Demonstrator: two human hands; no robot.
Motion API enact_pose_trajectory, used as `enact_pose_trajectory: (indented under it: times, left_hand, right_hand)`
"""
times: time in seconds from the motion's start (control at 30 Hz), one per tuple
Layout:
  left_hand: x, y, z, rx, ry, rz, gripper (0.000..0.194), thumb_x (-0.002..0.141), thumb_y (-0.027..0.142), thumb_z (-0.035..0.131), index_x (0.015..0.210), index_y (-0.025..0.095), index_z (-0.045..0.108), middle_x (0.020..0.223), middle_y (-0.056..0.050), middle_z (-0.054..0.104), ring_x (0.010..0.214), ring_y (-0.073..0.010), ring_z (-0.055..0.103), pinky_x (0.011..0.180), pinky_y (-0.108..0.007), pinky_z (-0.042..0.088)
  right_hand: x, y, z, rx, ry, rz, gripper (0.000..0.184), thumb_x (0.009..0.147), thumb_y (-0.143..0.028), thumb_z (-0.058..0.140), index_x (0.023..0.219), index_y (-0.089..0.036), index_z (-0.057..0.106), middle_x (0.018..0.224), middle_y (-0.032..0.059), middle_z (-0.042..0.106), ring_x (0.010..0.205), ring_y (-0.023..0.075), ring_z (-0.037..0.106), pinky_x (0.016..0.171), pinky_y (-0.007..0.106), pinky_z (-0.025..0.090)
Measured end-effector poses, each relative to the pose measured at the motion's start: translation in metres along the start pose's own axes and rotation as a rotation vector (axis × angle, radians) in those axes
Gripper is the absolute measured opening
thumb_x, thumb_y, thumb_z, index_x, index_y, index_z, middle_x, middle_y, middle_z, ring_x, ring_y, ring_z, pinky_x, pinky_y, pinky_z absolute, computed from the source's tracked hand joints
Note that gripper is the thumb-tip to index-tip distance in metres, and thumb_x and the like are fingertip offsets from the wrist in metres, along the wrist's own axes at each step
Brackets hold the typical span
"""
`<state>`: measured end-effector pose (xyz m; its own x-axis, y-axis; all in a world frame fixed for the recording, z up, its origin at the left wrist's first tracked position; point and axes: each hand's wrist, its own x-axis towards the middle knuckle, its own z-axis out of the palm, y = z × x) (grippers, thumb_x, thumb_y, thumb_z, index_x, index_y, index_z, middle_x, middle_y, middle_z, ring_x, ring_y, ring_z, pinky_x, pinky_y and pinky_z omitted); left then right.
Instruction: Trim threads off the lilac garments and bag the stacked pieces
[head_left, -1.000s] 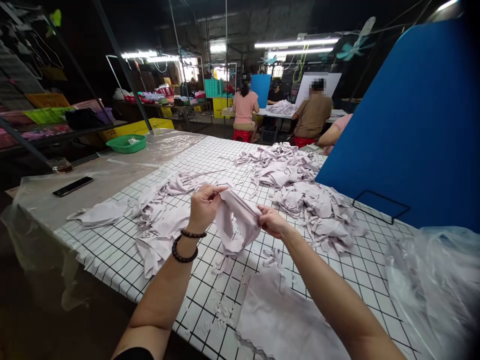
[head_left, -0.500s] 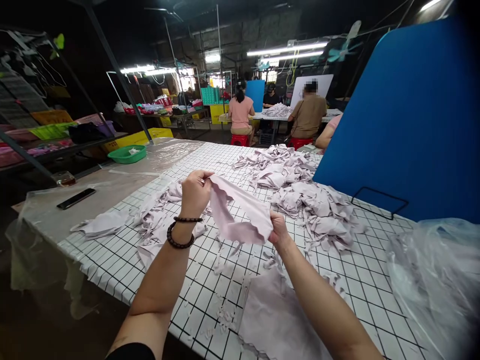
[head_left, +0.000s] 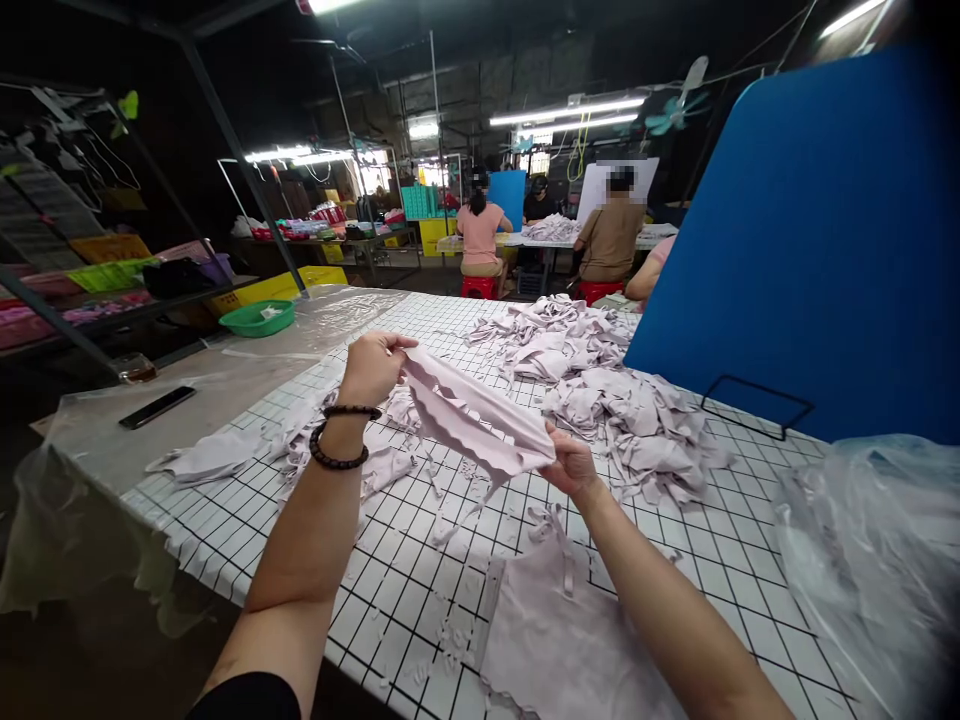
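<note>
Stretched between my two hands above the table is a pale pink fabric piece (head_left: 480, 415) with scalloped edges and an opening along its middle; it looks like underwear. My left hand (head_left: 373, 370) pinches its upper left end. At the lower right end, my right hand (head_left: 570, 462) grips the cloth between thumb and fingers. Below my right forearm, a flat stack of the same fabric (head_left: 555, 630) lies near the table's front edge. Behind my left wrist spreads a loose heap of pieces (head_left: 390, 465). Small cut scraps (head_left: 454, 635) are strewn beside the stack.
A larger fabric pile (head_left: 637, 430) covers the table's right middle, before a blue board (head_left: 795, 250) with a black wire stand (head_left: 757, 408). Clear plastic (head_left: 870, 560) bulges at right. A phone (head_left: 157, 408), a glass cup (head_left: 135, 369) and a green basket (head_left: 259, 318) sit left. Several people work behind.
Both hands have moved slightly apart, the left one leftward and the right one rightward. The fabric between them is pulled longer and narrower, with its opening showing more.
</note>
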<state>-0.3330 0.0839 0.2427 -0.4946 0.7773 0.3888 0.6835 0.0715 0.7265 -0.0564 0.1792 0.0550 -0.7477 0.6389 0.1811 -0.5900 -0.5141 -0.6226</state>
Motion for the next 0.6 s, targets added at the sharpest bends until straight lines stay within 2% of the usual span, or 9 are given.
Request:
enact_pose_trajectory:
  times: [0.07, 0.13, 0.23, 0.27, 0.3, 0.37, 0.47, 0.53, 0.6]
  left_hand:
    - [0.007, 0.0, -0.004, 0.07, -0.021, 0.002, 0.029, 0.071, 0.011, 0.051, 0.09, 0.015, 0.073, 0.074, -0.004, 0.068, 0.044, -0.0082, 0.056, 0.044, -0.018, 0.048]
    - [0.013, 0.001, -0.004, 0.114, 0.016, 0.059, 0.029, 0.069, 0.009, 0.052, 0.086, 0.015, 0.074, 0.075, -0.005, 0.068, 0.047, -0.0089, 0.056, 0.048, -0.019, 0.049]
    - [0.015, 0.007, 0.003, 0.124, 0.061, 0.233, 0.029, 0.07, 0.007, 0.051, 0.083, 0.017, 0.075, 0.08, -0.006, 0.066, 0.063, -0.0131, 0.06, 0.063, -0.025, 0.053]
    - [0.014, 0.011, 0.006, 0.11, 0.03, 0.296, 0.029, 0.071, 0.007, 0.051, 0.083, 0.018, 0.075, 0.082, -0.006, 0.066, 0.07, -0.0144, 0.061, 0.069, -0.026, 0.052]
    - [0.012, 0.017, 0.009, 0.091, -0.032, 0.352, 0.029, 0.073, 0.008, 0.051, 0.084, 0.02, 0.075, 0.084, -0.005, 0.065, 0.075, -0.0152, 0.061, 0.072, -0.027, 0.052]
    - [0.004, 0.029, 0.017, 0.045, -0.203, 0.446, 0.03, 0.075, 0.009, 0.049, 0.085, 0.022, 0.075, 0.085, -0.004, 0.064, 0.079, -0.0153, 0.06, 0.076, -0.028, 0.051]
    - [-0.01, 0.046, 0.028, -0.004, -0.446, 0.555, 0.03, 0.079, 0.011, 0.048, 0.085, 0.024, 0.074, 0.086, -0.003, 0.064, 0.081, -0.0144, 0.06, 0.078, -0.029, 0.05]
    - [-0.018, 0.052, 0.034, -0.058, -0.529, 0.58, 0.026, 0.08, 0.013, 0.05, 0.083, 0.024, 0.073, 0.085, -0.002, 0.064, 0.082, -0.0141, 0.059, 0.08, -0.029, 0.049]
    - [-0.024, 0.049, 0.04, -0.192, -0.532, 0.524, 0.017, 0.08, 0.017, 0.055, 0.086, 0.021, 0.071, 0.085, -0.003, 0.064, 0.081, -0.0139, 0.059, 0.079, -0.029, 0.049]
  right_hand:
    - [0.001, -0.004, 0.001, -0.029, 0.049, -0.02, 0.046, 0.059, -0.004, 0.055, 0.103, -0.017, 0.052, 0.089, 0.0007, 0.065, 0.075, 0.0144, 0.063, 0.065, 0.025, 0.053]
    - [-0.001, -0.009, 0.005, -0.153, 0.04, 0.08, 0.046, 0.059, -0.004, 0.056, 0.103, -0.018, 0.052, 0.089, 0.001, 0.065, 0.072, 0.0141, 0.063, 0.06, 0.025, 0.052]
    - [-0.002, -0.018, 0.019, -0.569, -0.075, 0.352, 0.043, 0.06, -0.005, 0.06, 0.101, -0.016, 0.057, 0.095, 0.0059, 0.065, 0.082, 0.018, 0.063, 0.068, 0.031, 0.052]
    - [0.0, -0.022, 0.027, -0.743, -0.07, 0.368, 0.04, 0.06, -0.005, 0.061, 0.099, -0.016, 0.06, 0.099, 0.0077, 0.064, 0.09, 0.0202, 0.061, 0.074, 0.034, 0.051]
    - [0.003, -0.027, 0.036, -0.895, -0.033, 0.316, 0.038, 0.062, -0.006, 0.061, 0.098, -0.017, 0.061, 0.105, 0.009, 0.063, 0.099, 0.022, 0.059, 0.081, 0.036, 0.049]
    - [0.014, -0.036, 0.06, -1.054, 0.071, 0.06, 0.039, 0.067, -0.011, 0.061, 0.105, -0.02, 0.06, 0.119, 0.0085, 0.057, 0.114, 0.0224, 0.05, 0.09, 0.038, 0.044]
    - [0.036, -0.048, 0.098, -1.04, 0.035, -0.216, 0.054, 0.071, -0.022, 0.068, 0.122, -0.026, 0.051, 0.13, 0.0055, 0.05, 0.12, 0.0201, 0.045, 0.095, 0.036, 0.04]
    - [0.05, -0.054, 0.118, -1.036, -0.078, -0.149, 0.05, 0.067, -0.027, 0.074, 0.115, -0.022, 0.057, 0.117, 0.0064, 0.059, 0.107, 0.0199, 0.053, 0.088, 0.034, 0.044]
    - [0.06, -0.059, 0.13, -1.019, -0.167, 0.026, 0.036, 0.066, -0.03, 0.075, 0.097, -0.015, 0.064, 0.093, 0.0059, 0.065, 0.086, 0.0178, 0.059, 0.075, 0.031, 0.048]
